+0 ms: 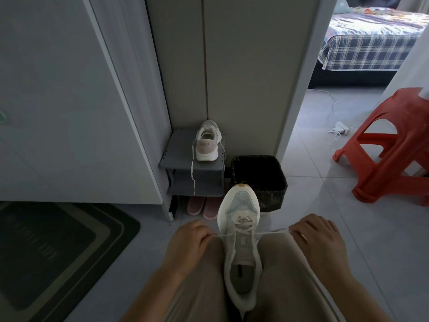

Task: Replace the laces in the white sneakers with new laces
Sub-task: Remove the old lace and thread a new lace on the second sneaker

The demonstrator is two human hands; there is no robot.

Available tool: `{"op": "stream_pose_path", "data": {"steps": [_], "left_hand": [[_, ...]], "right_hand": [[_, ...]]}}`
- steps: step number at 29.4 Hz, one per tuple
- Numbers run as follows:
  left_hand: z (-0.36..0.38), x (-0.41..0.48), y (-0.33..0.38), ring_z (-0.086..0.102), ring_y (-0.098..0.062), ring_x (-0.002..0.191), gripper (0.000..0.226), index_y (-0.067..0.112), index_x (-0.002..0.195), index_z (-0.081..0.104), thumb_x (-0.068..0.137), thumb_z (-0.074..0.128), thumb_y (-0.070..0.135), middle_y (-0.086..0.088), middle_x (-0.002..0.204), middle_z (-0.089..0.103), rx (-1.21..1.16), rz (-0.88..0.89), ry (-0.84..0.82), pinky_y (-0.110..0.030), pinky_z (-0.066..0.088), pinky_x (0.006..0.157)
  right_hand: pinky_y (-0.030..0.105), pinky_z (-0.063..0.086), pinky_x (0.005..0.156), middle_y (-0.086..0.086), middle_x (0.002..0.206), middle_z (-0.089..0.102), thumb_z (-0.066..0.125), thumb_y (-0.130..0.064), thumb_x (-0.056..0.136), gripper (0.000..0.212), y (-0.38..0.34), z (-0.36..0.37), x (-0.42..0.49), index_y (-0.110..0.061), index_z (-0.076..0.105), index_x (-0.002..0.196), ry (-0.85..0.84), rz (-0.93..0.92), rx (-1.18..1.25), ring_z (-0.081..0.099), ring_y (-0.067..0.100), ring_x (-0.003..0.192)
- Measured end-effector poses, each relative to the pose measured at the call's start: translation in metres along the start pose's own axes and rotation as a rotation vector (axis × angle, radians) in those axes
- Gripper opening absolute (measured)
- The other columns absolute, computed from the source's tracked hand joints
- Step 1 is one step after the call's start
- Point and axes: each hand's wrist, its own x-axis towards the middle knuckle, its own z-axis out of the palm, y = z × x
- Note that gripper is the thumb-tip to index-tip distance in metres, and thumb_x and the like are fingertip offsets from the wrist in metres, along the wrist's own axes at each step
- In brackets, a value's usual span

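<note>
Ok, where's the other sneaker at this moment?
Head view, centre: the other sneaker stands heel-toward-camera on the grey shoe rack, just left of the black bin, its lace dangling.

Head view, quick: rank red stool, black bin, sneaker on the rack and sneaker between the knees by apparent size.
1. red stool, even cropped at the frame edge
2. sneaker between the knees, enlarged by nearness
3. black bin
4. sneaker on the rack

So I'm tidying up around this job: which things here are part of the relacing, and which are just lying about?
In the job: sneaker between the knees; lace, held by left hand and right hand; second sneaker on the shelf.
Lying about: bin, red stool, pink slippers, doormat.
</note>
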Motion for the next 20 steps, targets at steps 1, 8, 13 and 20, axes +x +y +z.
{"op": "stream_pose_path", "data": {"steps": [1, 8, 13, 20], "left_hand": [[-0.001, 0.000, 0.002, 0.054, -0.003, 0.077, 0.034, 0.024, 0.082, 0.071, 0.081, 0.040, 0.036, 0.010, 0.081, 0.063, -0.012, -0.015, 0.012, -0.023, 0.047, 0.067], [0.005, 0.025, 0.049, 0.048, 0.004, 0.072, 0.014, 0.018, 0.098, 0.066, 0.089, 0.058, 0.024, 0.010, 0.090, 0.053, -0.131, -0.029, 0.074, -0.008, 0.038, 0.068], [0.020, 0.005, 0.053, 0.046, -0.002, 0.093, 0.015, 0.023, 0.100, 0.058, 0.086, 0.059, 0.031, 0.010, 0.105, 0.043, -0.104, -0.095, 0.010, -0.012, 0.038, 0.079], [0.047, -0.024, 0.055, 0.058, -0.011, 0.081, 0.075, 0.027, 0.096, 0.046, 0.032, 0.084, 0.037, 0.001, 0.104, 0.047, 0.190, -0.007, -0.001, -0.019, 0.049, 0.058]], "right_hand": [[0.026, 0.039, 0.064, 0.004, 0.070, 0.060, 0.045, -0.023, 0.077, 0.028, 0.001, -0.003, 0.001, -0.011, 0.069, 0.069, 0.004, 0.029, 0.000, 0.057, 0.020, 0.058], [0.028, 0.043, 0.046, 0.000, 0.061, 0.062, 0.066, -0.010, 0.082, 0.009, -0.009, -0.024, 0.040, -0.017, 0.069, 0.088, 0.020, 0.393, 0.117, 0.052, 0.017, 0.047], [0.012, 0.046, 0.054, 0.000, 0.080, 0.068, 0.046, 0.003, 0.089, 0.027, 0.006, -0.024, 0.049, -0.018, 0.063, 0.090, 0.095, 0.843, 0.778, 0.061, 0.003, 0.059], [0.020, 0.055, 0.059, -0.005, 0.063, 0.069, 0.039, 0.000, 0.092, 0.024, 0.056, -0.040, 0.069, -0.013, 0.058, 0.084, 0.406, 1.232, 1.533, 0.067, 0.007, 0.064]]}}
